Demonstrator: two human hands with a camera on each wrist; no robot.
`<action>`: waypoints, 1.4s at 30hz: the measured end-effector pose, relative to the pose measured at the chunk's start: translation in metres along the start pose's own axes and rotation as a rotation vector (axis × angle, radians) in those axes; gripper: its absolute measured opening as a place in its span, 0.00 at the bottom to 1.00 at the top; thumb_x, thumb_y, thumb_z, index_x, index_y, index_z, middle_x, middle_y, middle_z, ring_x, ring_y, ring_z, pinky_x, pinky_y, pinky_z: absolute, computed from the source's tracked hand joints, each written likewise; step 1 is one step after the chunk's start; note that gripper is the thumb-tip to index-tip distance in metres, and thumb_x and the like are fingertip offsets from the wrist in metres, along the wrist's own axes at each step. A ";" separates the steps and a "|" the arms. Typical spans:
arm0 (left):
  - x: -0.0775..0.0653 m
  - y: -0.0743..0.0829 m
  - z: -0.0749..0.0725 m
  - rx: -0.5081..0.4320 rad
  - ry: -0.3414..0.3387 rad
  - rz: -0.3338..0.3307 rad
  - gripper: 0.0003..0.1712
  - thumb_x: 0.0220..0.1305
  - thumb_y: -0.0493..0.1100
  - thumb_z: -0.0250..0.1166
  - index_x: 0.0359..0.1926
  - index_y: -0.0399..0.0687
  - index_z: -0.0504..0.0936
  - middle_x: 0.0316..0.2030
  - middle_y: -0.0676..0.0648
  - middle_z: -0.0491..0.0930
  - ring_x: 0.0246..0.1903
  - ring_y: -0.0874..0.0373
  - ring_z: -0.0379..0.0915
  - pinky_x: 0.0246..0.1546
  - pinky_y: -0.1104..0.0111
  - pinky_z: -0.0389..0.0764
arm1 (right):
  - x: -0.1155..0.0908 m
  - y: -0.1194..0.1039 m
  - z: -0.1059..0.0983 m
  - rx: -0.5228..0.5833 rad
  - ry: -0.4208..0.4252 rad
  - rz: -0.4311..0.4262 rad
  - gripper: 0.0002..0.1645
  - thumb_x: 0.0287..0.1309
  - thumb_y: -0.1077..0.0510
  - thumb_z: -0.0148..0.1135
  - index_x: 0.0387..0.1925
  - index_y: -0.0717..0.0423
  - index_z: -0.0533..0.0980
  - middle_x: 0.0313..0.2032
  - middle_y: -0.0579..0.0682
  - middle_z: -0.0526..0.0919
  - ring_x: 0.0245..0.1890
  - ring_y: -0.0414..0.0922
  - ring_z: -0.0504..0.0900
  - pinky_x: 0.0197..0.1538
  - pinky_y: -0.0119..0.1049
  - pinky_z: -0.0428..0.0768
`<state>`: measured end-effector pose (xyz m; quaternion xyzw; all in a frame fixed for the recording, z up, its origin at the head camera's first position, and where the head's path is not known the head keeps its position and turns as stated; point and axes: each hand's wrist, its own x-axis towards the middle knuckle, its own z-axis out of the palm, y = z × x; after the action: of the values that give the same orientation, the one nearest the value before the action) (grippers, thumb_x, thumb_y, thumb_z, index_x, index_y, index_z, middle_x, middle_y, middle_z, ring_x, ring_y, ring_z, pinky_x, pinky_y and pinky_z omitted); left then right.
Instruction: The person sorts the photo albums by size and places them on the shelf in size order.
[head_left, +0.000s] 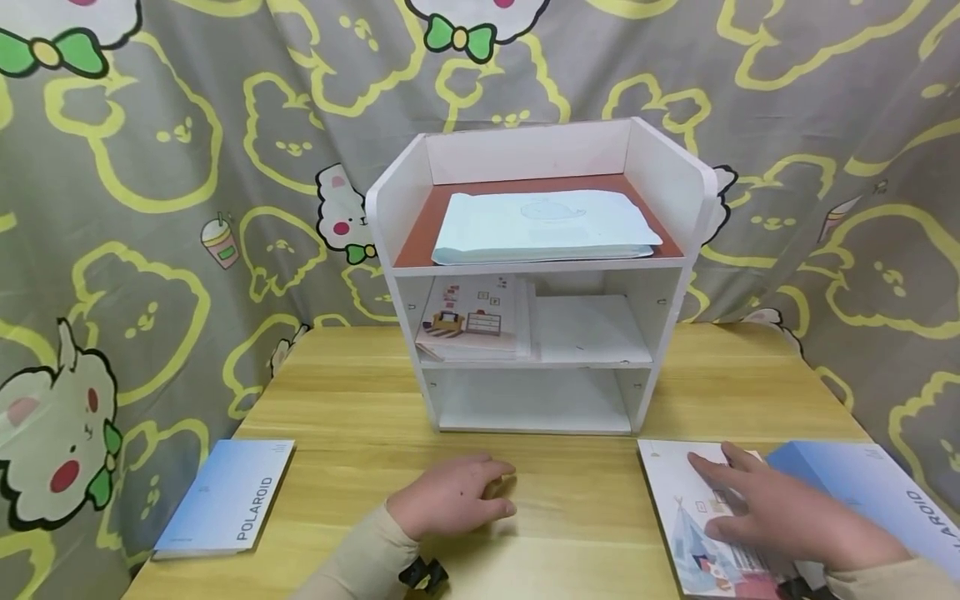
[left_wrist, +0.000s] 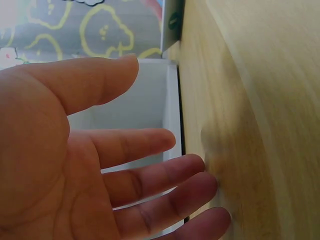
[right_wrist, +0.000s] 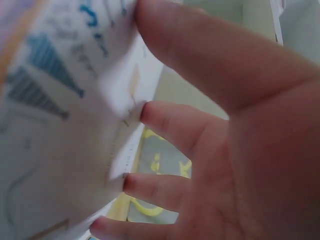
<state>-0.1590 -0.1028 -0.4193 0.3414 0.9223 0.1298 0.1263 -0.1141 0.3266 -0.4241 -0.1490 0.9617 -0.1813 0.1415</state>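
Note:
My right hand (head_left: 795,508) is over a white picture book (head_left: 671,508) at the table's front right, with its fingers spread. In the right wrist view the fingertips (right_wrist: 150,112) are against the book's printed cover (right_wrist: 65,150). A drawn tent shows on that cover, and part of it is hidden under the hand. My left hand (head_left: 453,498) is low above the wooden table in front of the shelf, fingers loosely bent and holding nothing. Its palm (left_wrist: 45,165) shows bare in the left wrist view.
A white three-level shelf (head_left: 536,398) stands at the back middle. Pale blue booklets (head_left: 540,221) lie on its top and picture books (head_left: 476,312) on its middle level. Blue-and-white POLAROID books lie at the left (head_left: 225,496) and far right (head_left: 877,492). Patterned curtain surrounds the table (head_left: 345,392).

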 end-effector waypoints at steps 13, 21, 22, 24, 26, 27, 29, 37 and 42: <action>-0.002 0.003 -0.002 -0.046 0.005 -0.008 0.32 0.69 0.63 0.61 0.64 0.50 0.79 0.55 0.50 0.80 0.51 0.59 0.77 0.52 0.60 0.79 | -0.002 -0.005 0.003 -0.039 0.043 -0.025 0.53 0.52 0.28 0.68 0.72 0.52 0.69 0.66 0.82 0.59 0.52 0.68 0.79 0.40 0.55 0.80; -0.001 0.000 0.000 -0.064 -0.004 -0.030 0.32 0.70 0.64 0.59 0.65 0.51 0.78 0.59 0.50 0.79 0.56 0.57 0.76 0.57 0.59 0.77 | 0.014 -0.034 0.016 -0.085 0.094 -0.105 0.51 0.52 0.28 0.69 0.70 0.53 0.71 0.62 0.81 0.65 0.44 0.64 0.83 0.42 0.59 0.81; -0.001 -0.001 0.000 -0.067 -0.003 -0.030 0.32 0.70 0.64 0.59 0.65 0.50 0.78 0.59 0.50 0.78 0.56 0.56 0.76 0.57 0.58 0.77 | 0.017 -0.040 0.017 -0.088 0.096 -0.110 0.51 0.52 0.28 0.69 0.70 0.52 0.72 0.63 0.80 0.66 0.46 0.66 0.82 0.44 0.62 0.80; -0.001 -0.001 0.000 -0.074 0.000 -0.029 0.32 0.71 0.63 0.59 0.66 0.50 0.78 0.60 0.48 0.78 0.58 0.54 0.75 0.59 0.58 0.76 | 0.022 -0.051 0.020 -0.113 0.111 -0.124 0.51 0.52 0.27 0.67 0.70 0.52 0.72 0.62 0.78 0.68 0.48 0.70 0.80 0.46 0.66 0.79; -0.001 -0.001 -0.001 -0.078 0.008 -0.025 0.32 0.71 0.63 0.59 0.66 0.49 0.78 0.61 0.47 0.78 0.60 0.52 0.74 0.61 0.57 0.75 | 0.026 -0.062 0.022 -0.137 0.120 -0.124 0.51 0.52 0.25 0.66 0.70 0.50 0.72 0.62 0.76 0.69 0.49 0.72 0.79 0.46 0.67 0.78; -0.001 -0.002 0.000 -0.080 0.012 -0.023 0.32 0.71 0.62 0.59 0.66 0.48 0.78 0.61 0.47 0.78 0.60 0.51 0.74 0.61 0.56 0.75 | 0.028 -0.068 0.023 -0.152 0.129 -0.128 0.51 0.52 0.25 0.65 0.70 0.50 0.72 0.62 0.75 0.70 0.48 0.73 0.78 0.45 0.67 0.78; 0.000 -0.003 0.000 -0.080 0.021 -0.018 0.32 0.71 0.62 0.59 0.65 0.48 0.78 0.62 0.46 0.78 0.61 0.51 0.74 0.62 0.56 0.74 | 0.031 -0.078 0.025 -0.171 0.138 -0.130 0.52 0.52 0.23 0.64 0.70 0.49 0.72 0.62 0.75 0.70 0.48 0.75 0.77 0.43 0.66 0.80; 0.001 -0.008 0.001 -0.095 0.032 -0.024 0.33 0.71 0.63 0.58 0.66 0.47 0.78 0.62 0.46 0.78 0.61 0.51 0.73 0.63 0.56 0.73 | 0.053 -0.118 0.039 -0.203 0.147 -0.177 0.52 0.51 0.24 0.65 0.71 0.48 0.71 0.60 0.74 0.71 0.44 0.72 0.77 0.38 0.63 0.80; 0.003 -0.014 0.001 -0.171 0.040 -0.028 0.33 0.71 0.63 0.59 0.66 0.49 0.78 0.58 0.49 0.80 0.58 0.55 0.75 0.61 0.57 0.75 | 0.067 -0.145 0.048 -0.236 0.147 -0.174 0.51 0.52 0.24 0.65 0.71 0.45 0.71 0.59 0.71 0.73 0.42 0.69 0.78 0.33 0.59 0.81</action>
<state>-0.1688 -0.1105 -0.4255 0.3139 0.9148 0.2130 0.1384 -0.1263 0.1602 -0.4248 -0.2339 0.9675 -0.0889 0.0360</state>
